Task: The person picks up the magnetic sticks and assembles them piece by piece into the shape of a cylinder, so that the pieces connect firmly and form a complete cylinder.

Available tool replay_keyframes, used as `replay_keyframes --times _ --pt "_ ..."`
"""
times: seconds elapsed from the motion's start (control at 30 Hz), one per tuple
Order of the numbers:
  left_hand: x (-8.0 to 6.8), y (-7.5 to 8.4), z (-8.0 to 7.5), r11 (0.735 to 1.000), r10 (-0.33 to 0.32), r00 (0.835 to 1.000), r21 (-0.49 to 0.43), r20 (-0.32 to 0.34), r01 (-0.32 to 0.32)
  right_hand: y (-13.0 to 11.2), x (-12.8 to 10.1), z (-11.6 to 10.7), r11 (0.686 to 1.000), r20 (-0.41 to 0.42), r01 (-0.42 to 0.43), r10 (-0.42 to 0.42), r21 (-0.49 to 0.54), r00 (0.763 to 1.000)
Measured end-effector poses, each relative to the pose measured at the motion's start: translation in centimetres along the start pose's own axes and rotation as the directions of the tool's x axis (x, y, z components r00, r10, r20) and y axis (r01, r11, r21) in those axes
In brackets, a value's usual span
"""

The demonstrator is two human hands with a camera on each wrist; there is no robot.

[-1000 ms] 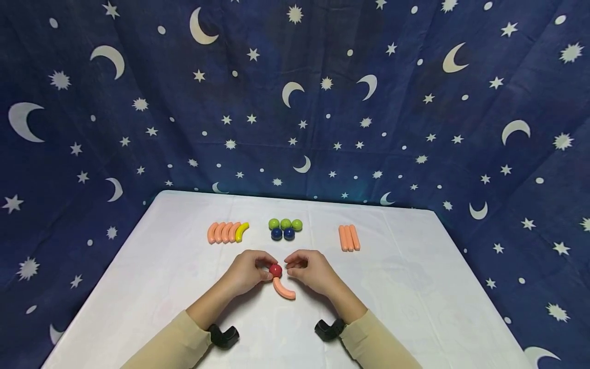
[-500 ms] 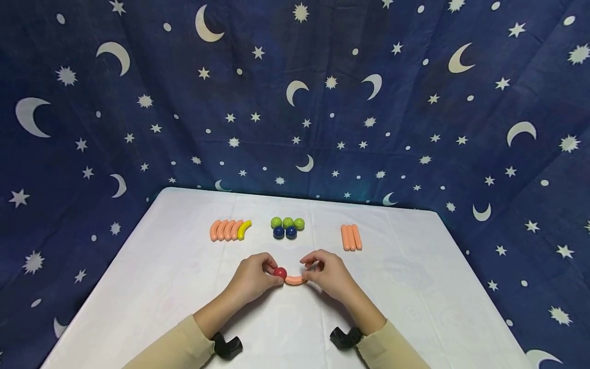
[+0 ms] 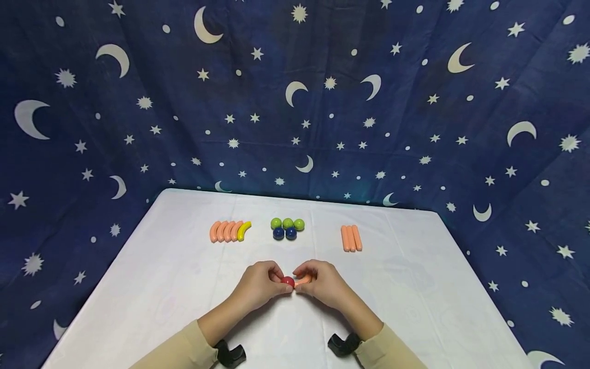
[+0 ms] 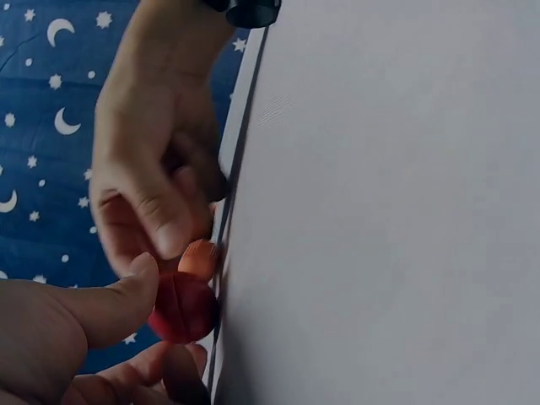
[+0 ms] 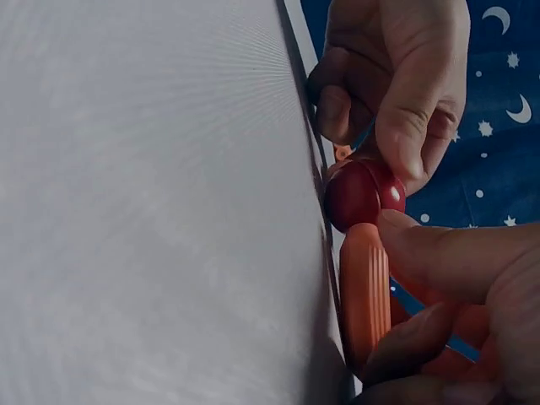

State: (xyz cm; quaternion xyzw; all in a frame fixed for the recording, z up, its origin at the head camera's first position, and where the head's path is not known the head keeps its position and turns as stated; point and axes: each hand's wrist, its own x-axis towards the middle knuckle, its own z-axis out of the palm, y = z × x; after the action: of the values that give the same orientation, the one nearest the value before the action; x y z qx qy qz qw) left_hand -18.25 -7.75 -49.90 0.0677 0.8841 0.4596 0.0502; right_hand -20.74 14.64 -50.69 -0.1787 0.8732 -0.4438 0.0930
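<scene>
My left hand [image 3: 259,285] pinches a glossy red ball [image 3: 288,281] between thumb and fingers, near the middle of the white table. From the other side my right hand [image 3: 326,283] grips a curved salmon-pink piece [image 3: 302,280] against the ball. In the right wrist view, one end of that ribbed orange-pink piece [image 5: 365,291] touches the red ball [image 5: 359,196], and the right thumb lies at the joint. The left wrist view shows the ball [image 4: 186,308] beside the left thumb, with the piece's end [image 4: 199,257] just behind it. The right fingers hide part of the piece.
On the white table [image 3: 193,328], farther back, lie a row of curved pink pieces [image 3: 225,231] with a yellow one [image 3: 244,231], green balls [image 3: 288,223], dark blue balls [image 3: 291,233] and straight pink sticks [image 3: 352,238]. A starry blue cloth [image 3: 295,113] hangs behind.
The curved piece has swung from pointing toward the person to lying sideways, right of the ball. My right hand has closed on it. Both hands and the ball have come slightly nearer the person.
</scene>
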Motion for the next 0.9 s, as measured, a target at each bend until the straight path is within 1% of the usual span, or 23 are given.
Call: replay_keyframes --times 0.1,0.17,0.27,0.33,0.47,0.57,0.63,0.7,0.73,0.8,0.9 --pt "0.2 -0.2 -1.0 0.999 -0.022 1.000 -0.029 0.006 0.023 0.2 0.0 0.0 1.000 0.008 0.003 -0.003 -0.009 1.000" --pt "0.5 -0.6 -2.1 0.998 -0.050 0.999 -0.035 -0.012 0.050 0.2 0.0 0.0 1.000 0.010 0.003 -0.003 -0.020 1.000" --pt "1.3 -1.6 -4.6 0.994 -0.100 0.993 -0.047 -0.064 0.097 0.4 0.0 0.1 1.000 0.012 0.004 -0.004 -0.028 1.000" --pt "1.9 -2.4 -6.5 0.990 -0.136 0.985 -0.055 -0.108 0.131 0.5 0.0 0.1 0.999 0.011 0.013 -0.012 -0.037 1.000" --pt "3.4 -4.2 -10.4 0.983 -0.183 0.961 -0.054 -0.208 0.175 0.5 0.1 0.1 0.999 0.002 0.021 -0.021 -0.040 1.000" --pt "4.3 -5.6 -12.8 0.978 -0.207 0.932 -0.038 -0.298 0.205 0.5 0.1 0.1 0.999 -0.005 0.025 -0.025 -0.045 1.000" --pt "4.9 -6.5 -14.0 0.974 -0.223 0.909 -0.033 -0.353 0.226 0.5 0.0 0.2 0.998 -0.008 0.027 -0.027 -0.050 1.000" --pt "5.4 -7.2 -14.9 0.967 -0.247 0.886 -0.040 -0.392 0.252 0.5 0.0 0.3 0.998 -0.010 0.028 -0.028 -0.052 1.000" --pt "5.7 -7.6 -15.3 0.963 -0.259 0.878 -0.043 -0.402 0.265 0.5 0.0 0.3 0.998 -0.010 0.027 -0.027 -0.050 1.000" --pt "6.2 -8.1 -15.7 0.954 -0.290 0.870 -0.055 -0.398 0.294 0.4 0.0 0.3 0.999 -0.011 0.025 -0.025 -0.046 1.000" --pt "7.0 -8.6 -16.1 0.940 -0.337 0.870 -0.069 -0.361 0.335 0.4 -0.1 0.4 0.999 -0.010 0.022 -0.023 -0.046 1.000"
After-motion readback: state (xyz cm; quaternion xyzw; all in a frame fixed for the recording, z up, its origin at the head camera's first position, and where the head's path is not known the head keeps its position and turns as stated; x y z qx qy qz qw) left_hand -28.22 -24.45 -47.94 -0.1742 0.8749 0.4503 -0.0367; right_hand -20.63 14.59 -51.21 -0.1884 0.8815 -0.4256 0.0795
